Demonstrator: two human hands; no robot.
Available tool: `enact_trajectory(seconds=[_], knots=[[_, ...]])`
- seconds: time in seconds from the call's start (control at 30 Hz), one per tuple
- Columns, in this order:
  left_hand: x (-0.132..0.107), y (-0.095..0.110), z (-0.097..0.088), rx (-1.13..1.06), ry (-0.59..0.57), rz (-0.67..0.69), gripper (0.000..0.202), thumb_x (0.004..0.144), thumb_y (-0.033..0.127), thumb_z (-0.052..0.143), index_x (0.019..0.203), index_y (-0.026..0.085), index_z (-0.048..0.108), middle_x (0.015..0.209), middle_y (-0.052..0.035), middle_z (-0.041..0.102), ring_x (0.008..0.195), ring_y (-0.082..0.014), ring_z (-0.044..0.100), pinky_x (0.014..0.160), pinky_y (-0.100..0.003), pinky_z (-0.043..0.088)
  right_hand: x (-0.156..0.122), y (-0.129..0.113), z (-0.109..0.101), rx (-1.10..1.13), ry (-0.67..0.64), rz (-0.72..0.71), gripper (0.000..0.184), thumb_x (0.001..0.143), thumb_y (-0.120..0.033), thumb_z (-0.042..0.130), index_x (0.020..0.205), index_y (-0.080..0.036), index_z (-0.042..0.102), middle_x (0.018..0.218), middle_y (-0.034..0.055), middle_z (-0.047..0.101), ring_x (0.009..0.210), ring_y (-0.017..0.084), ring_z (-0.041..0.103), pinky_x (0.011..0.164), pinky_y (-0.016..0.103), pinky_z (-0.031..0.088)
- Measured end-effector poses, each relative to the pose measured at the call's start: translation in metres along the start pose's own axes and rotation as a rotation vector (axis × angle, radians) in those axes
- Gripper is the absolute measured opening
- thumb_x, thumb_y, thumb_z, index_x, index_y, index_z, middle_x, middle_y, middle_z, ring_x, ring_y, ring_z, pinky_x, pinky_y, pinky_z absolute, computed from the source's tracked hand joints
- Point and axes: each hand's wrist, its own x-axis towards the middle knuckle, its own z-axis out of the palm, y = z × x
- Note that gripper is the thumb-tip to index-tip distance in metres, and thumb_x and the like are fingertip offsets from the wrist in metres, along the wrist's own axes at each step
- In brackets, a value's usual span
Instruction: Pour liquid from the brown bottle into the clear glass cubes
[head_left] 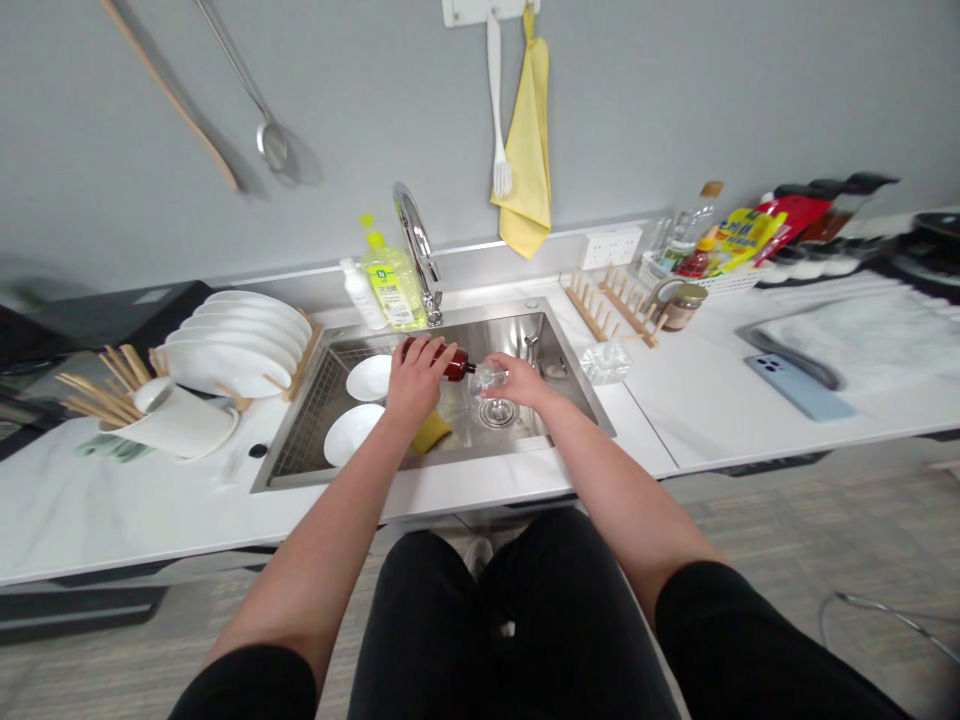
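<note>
Over the stainless steel sink [442, 465], my left hand [418, 382] grips a dark red bottle [442, 360] lying nearly on its side. Its narrow end points toward a small clear glass vessel [487, 377], which my right hand [521, 383] holds. The two objects are close together, and I cannot tell whether they touch. Below them in the basin, a yellow sponge [431, 433] lies near the drain [497, 413]. Two white plates [369, 378] rest at the left of the basin, on a wire rack [307, 420].
A curved chrome faucet [416, 240] stands behind the sink beside a green dish soap bottle [394, 285]. White plates and a white utensil holder with wooden chopsticks stand to the left. A wooden rack, towel and phone [799, 387] lie to the right.
</note>
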Motion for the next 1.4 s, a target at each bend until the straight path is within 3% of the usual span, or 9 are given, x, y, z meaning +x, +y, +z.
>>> enact_trajectory(seconds=[0.7,1.4], knots=[[0.023,0.003,-0.022,0.084,0.000,0.120,0.061,0.109,0.014,0.051,0.166,0.026,0.066,0.167,-0.0169,0.068,0.162,-0.0400,0.054,0.137,-0.068,0.034,0.000,0.000,-0.001,0.050,0.087,-0.047,0.080,0.065,-0.038,0.110,0.138,-0.024,0.079,0.130,0.0083,0.086,0.118,0.033,0.082,0.108,0.046,0.063],[0.036,0.008,-0.044,0.108,0.005,0.216,0.065,0.104,0.010,0.056,0.166,0.026,0.066,0.165,-0.0191,0.069,0.163,-0.0405,0.054,0.137,-0.071,0.034,0.000,-0.005,-0.002,0.105,0.139,-0.092,0.075,0.065,-0.040,0.108,0.133,-0.025,0.081,0.127,0.0068,0.086,0.117,0.033,0.081,0.110,0.046,0.062]])
